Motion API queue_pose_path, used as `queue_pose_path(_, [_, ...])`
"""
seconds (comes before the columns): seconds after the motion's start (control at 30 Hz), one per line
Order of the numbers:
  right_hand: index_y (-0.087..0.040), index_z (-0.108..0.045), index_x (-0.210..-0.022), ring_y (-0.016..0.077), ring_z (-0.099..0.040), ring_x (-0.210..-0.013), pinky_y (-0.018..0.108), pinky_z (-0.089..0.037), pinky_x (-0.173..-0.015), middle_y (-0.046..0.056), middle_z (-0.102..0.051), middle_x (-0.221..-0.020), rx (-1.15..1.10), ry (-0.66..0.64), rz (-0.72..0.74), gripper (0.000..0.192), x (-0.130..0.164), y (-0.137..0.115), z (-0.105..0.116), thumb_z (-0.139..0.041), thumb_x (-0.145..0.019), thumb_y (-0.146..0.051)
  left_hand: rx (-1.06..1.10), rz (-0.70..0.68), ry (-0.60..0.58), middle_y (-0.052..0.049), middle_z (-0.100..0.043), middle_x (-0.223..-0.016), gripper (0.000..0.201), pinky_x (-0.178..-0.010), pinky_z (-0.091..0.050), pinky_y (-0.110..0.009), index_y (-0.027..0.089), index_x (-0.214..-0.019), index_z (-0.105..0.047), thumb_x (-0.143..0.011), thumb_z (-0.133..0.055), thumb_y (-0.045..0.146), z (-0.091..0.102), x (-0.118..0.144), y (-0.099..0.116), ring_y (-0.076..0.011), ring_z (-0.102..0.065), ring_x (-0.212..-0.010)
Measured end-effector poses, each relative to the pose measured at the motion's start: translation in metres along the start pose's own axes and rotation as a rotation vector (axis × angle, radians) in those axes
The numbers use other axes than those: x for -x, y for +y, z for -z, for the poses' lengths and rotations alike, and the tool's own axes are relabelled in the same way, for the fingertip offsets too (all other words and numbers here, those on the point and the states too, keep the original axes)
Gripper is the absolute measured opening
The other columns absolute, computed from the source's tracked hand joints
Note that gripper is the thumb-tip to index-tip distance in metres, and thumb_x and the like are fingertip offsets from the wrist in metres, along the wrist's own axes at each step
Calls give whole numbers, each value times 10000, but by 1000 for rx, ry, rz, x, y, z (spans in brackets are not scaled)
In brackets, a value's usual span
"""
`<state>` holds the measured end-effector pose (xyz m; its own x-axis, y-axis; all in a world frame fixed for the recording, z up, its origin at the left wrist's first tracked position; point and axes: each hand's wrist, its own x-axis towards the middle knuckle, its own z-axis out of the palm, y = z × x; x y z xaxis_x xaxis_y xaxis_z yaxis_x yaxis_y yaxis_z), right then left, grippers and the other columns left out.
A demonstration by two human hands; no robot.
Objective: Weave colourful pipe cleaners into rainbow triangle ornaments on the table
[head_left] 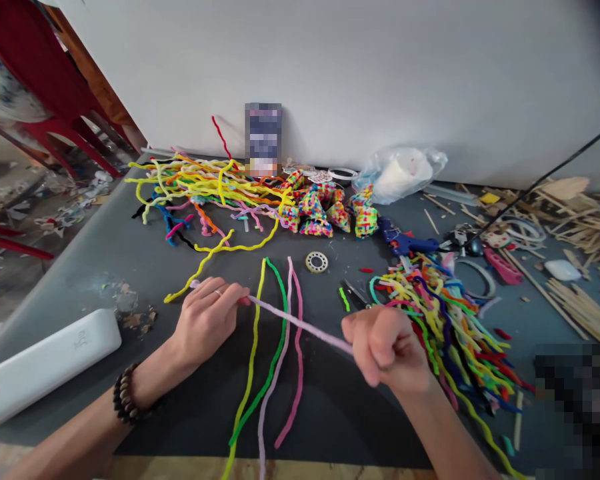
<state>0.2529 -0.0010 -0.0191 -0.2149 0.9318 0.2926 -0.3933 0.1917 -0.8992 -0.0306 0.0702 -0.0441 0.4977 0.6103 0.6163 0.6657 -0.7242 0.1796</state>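
Note:
Stretched between my two hands is a light purple pipe cleaner (305, 325). My left hand (207, 319) pinches it near one end, and a short tip pokes out past the fingers on the far side. The closed fingers of my right hand (387, 347) grip its other end. Beneath it on the dark table lie a yellow pipe cleaner (251, 360), a green pipe cleaner (283, 300), a second light purple pipe cleaner (279, 370) and a pink pipe cleaner (299, 353), all running toward me. A small tape roll (317, 262) lies just beyond them.
Behind is a heap of long pipe cleaners (195, 177) beside several colourful woven pieces (315, 213). On the right are a blue glue gun (405, 240), dark-handled scissors (354, 293), cut pipe cleaner pieces (450, 320) and wooden sticks (575, 307). At left lies a long white object (55, 363).

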Motion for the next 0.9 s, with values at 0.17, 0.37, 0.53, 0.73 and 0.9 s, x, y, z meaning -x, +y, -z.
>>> queue_pose_path(0.17, [-239, -454, -645, 65, -328, -340, 281, -297, -495, -103, -528, -462, -124, 162, 90, 383, -6, 0, 0, -755, -878, -281, 22, -173, -77, 7, -676, -709, 222, -631, -430, -312, 193, -996, -652, -964, -542, 3, 3, 4, 6, -162, -551, -642])
queue_pose_path(0.37, [-253, -575, -764, 28, -186, -337, 222, -259, -429, -133, -576, -583, -209, 686, -62, 283, -20, 5, 6, -756, -667, -58, 119, -128, -30, -25, -766, -869, 249, -688, -492, -296, 170, -1062, -631, -939, -580, -41, 9, 5, 11, -162, -631, -730])
queue_pose_path(0.53, [-251, -591, -770, 27, -231, -340, 217, -277, -448, -123, -596, -574, -173, 576, -26, 242, -15, 3, 11, -750, -721, -75, 80, -28, 13, 6, -745, -803, 237, -741, -528, -269, 199, -950, -629, -928, -583, -33, 5, 3, 1, -154, -662, -757])
queue_pose_path(0.73, [-227, -454, -634, 80, -396, -377, 273, -339, -507, -76, -537, -451, -28, -34, 65, 374, -7, -2, 10, -715, -895, -289, -39, 30, -27, 13, -610, -639, 306, -629, -472, -296, 208, -770, -575, -919, -508, -50, 3, -1, -5, -165, -573, -647])
queue_pose_path(0.9, [-234, -495, -713, 58, -249, -376, 221, -371, -477, -130, -453, -490, -217, 609, 92, 334, -16, 1, 18, -782, -669, -70, 15, -527, 1, -1, -637, -648, 219, -575, -428, -317, 177, -769, -636, -904, -659, 6, 15, -3, 18, -158, -569, -635])
